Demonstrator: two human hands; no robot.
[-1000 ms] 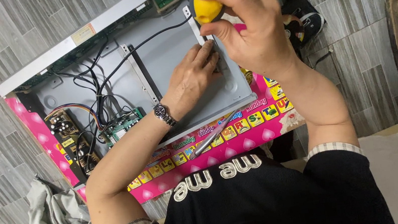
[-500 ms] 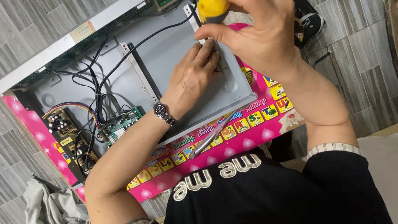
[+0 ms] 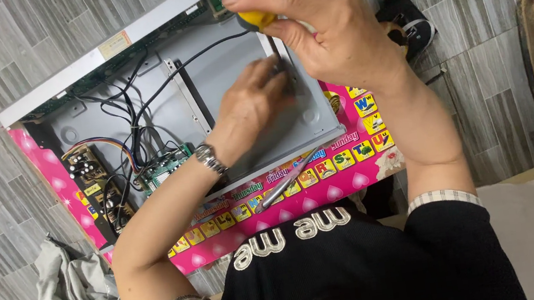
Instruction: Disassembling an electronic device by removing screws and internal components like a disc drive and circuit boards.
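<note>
My right hand [image 3: 334, 33] is closed around a yellow-handled screwdriver [image 3: 255, 17], whose dark shaft points down at the corner of a grey metal plate [image 3: 224, 74]. My left hand [image 3: 249, 108], with a wristwatch [image 3: 209, 157] on its wrist, lies on that plate with its fingertips at the screwdriver's tip; the fingers are blurred. The plate sits inside an opened flat grey chassis [image 3: 73, 119] with black cables, a green circuit board [image 3: 164, 168] and a brown power board [image 3: 85, 165].
The chassis lies on a pink mat [image 3: 349, 153] with coloured letter tiles, on a grey tiled floor. A second, metal-shafted screwdriver [image 3: 284, 182] rests on the mat's near edge. Grey cloth [image 3: 68, 296] lies at lower left, a black object [image 3: 411, 24] at upper right.
My right hand with the screwdriver has shifted slightly to the left. My left fingers have moved at the shaft's tip and now look blurred.
</note>
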